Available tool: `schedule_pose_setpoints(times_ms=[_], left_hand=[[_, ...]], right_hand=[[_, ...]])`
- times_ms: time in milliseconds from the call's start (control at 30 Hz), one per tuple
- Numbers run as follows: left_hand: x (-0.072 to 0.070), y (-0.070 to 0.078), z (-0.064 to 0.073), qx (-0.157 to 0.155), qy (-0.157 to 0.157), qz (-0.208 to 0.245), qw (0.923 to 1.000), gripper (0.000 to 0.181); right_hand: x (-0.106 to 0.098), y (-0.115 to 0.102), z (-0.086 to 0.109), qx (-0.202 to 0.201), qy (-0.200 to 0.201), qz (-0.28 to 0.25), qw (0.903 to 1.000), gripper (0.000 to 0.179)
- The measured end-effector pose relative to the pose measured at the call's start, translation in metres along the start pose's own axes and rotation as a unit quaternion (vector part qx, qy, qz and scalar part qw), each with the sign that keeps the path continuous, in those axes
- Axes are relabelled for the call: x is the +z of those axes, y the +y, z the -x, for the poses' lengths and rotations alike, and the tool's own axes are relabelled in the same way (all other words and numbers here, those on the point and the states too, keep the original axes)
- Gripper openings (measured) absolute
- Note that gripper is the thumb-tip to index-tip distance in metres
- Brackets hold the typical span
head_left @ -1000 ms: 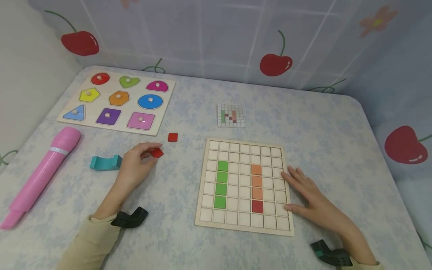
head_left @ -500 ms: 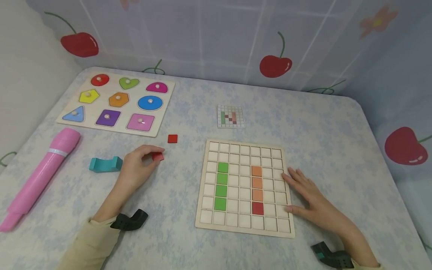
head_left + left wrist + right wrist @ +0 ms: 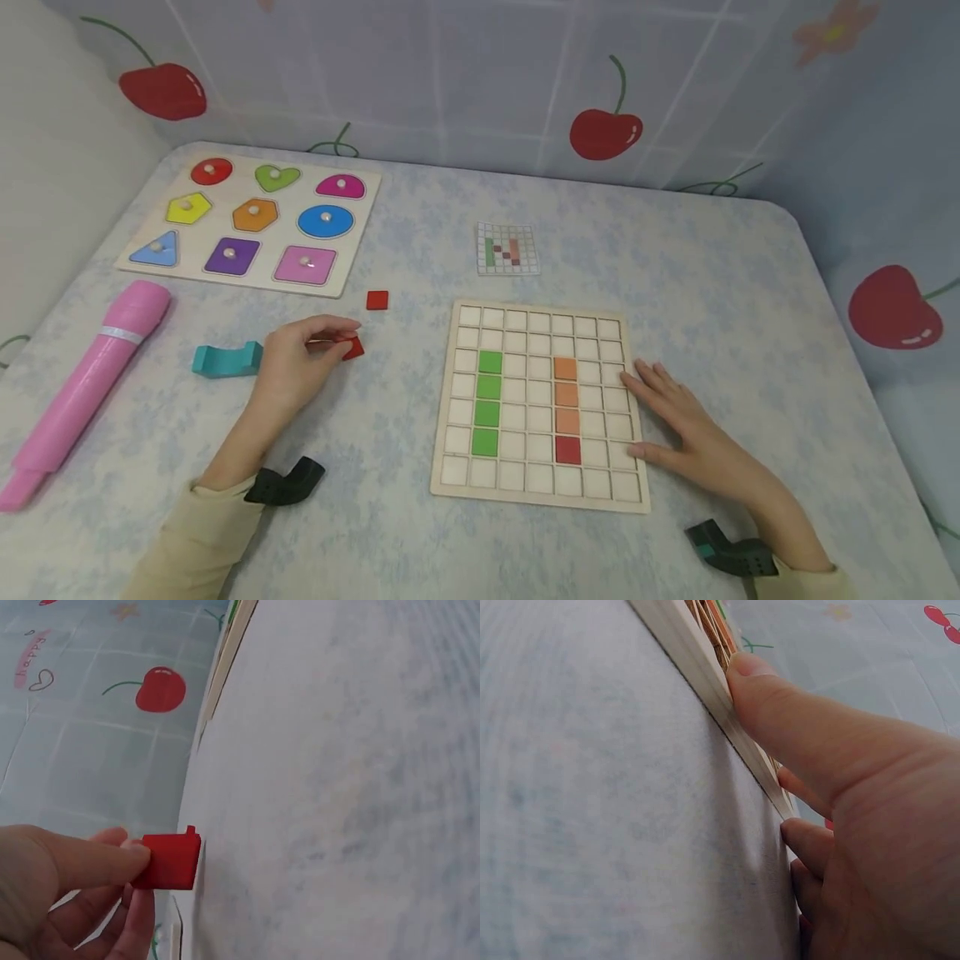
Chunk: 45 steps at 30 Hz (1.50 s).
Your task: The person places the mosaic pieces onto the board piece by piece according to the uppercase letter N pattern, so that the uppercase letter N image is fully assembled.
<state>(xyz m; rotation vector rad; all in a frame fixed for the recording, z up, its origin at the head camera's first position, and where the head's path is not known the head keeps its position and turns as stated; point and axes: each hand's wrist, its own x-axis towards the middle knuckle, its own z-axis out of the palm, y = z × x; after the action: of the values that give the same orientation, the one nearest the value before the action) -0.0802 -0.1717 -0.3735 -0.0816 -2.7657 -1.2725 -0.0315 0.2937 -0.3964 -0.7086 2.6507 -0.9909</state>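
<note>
In the head view my left hand [image 3: 288, 362] pinches a red square tile [image 3: 354, 348] between thumb and fingers, above the table left of the wooden grid board [image 3: 540, 478]. The left wrist view shows this tile from close by, with a small red bit behind its top corner. A second red tile [image 3: 377, 300] lies loose just beyond the hand. In the board sit a column of green tiles [image 3: 487, 387], a column of orange tiles [image 3: 566, 393] and a red tile [image 3: 567, 450] below the orange ones. My right hand [image 3: 690, 429] rests at the board's right edge, thumb and fingertips touching it.
A printed pattern card [image 3: 507, 248] lies behind the board. At the back left is a knobbed shape puzzle [image 3: 337, 289]. A pink toy microphone [image 3: 90, 387] lies at the far left, and a teal block [image 3: 225, 361] stands beside my left hand.
The pinched red tile has turned a little in my left fingers. My right hand stays at the board's edge, and the whole head view has shifted slightly.
</note>
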Motion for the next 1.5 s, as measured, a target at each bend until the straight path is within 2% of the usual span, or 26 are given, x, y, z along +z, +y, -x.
schedule_pose_setpoints(times_ms=[167, 233, 333, 433, 533, 667, 800, 933, 1233, 1367, 1500], left_hand=[[-0.003, 0.014, -0.005, -0.006, -0.036, 0.052, 0.998, 0.023], [0.004, 0.024, -0.009, 0.0, -0.061, 0.083, 0.9947, 0.023], [0.023, 0.043, -0.016, 0.001, -0.103, 0.123, 0.987, 0.022], [0.047, 0.063, -0.019, -0.001, -0.15, 0.161, 0.9755, 0.019], [0.069, 0.082, -0.02, 0.01, -0.211, 0.197, 0.9573, 0.016], [0.095, 0.1, -0.017, 0.048, -0.286, 0.208, 0.9341, 0.015], [0.116, 0.108, -0.013, 0.072, -0.332, 0.197, 0.9196, 0.016], [0.125, 0.111, -0.012, 0.088, -0.347, 0.18, 0.9161, 0.019], [0.13, 0.112, -0.004, 0.112, -0.346, 0.148, 0.9198, 0.018], [0.13, 0.112, -0.001, 0.145, -0.33, 0.119, 0.9252, 0.018], [0.13, 0.112, 0.001, 0.176, -0.319, 0.1, 0.926, 0.017]], right_hand=[[-0.001, 0.0, -0.001, 0.001, 0.0, 0.005, 1.0, 0.084], [-0.002, 0.0, 0.0, 0.003, 0.0, 0.005, 1.0, 0.084], [-0.002, 0.0, 0.001, 0.003, 0.0, 0.003, 1.0, 0.085], [-0.001, 0.0, 0.001, 0.001, 0.001, 0.003, 1.0, 0.085], [0.0, 0.0, 0.001, -0.005, 0.003, 0.002, 1.0, 0.084], [-0.001, -0.002, 0.001, -0.011, 0.005, -0.004, 0.9999, 0.083], [-0.001, -0.001, 0.001, -0.002, 0.003, -0.004, 1.0, 0.083], [0.0, 0.0, 0.0, 0.011, -0.001, -0.002, 0.9999, 0.084], [-0.002, -0.004, 0.0, -0.004, -0.001, -0.009, 0.9999, 0.082], [-0.002, -0.003, 0.0, -0.007, 0.001, -0.01, 0.9999, 0.082], [-0.002, -0.002, 0.0, -0.012, 0.002, -0.008, 0.9999, 0.083]])
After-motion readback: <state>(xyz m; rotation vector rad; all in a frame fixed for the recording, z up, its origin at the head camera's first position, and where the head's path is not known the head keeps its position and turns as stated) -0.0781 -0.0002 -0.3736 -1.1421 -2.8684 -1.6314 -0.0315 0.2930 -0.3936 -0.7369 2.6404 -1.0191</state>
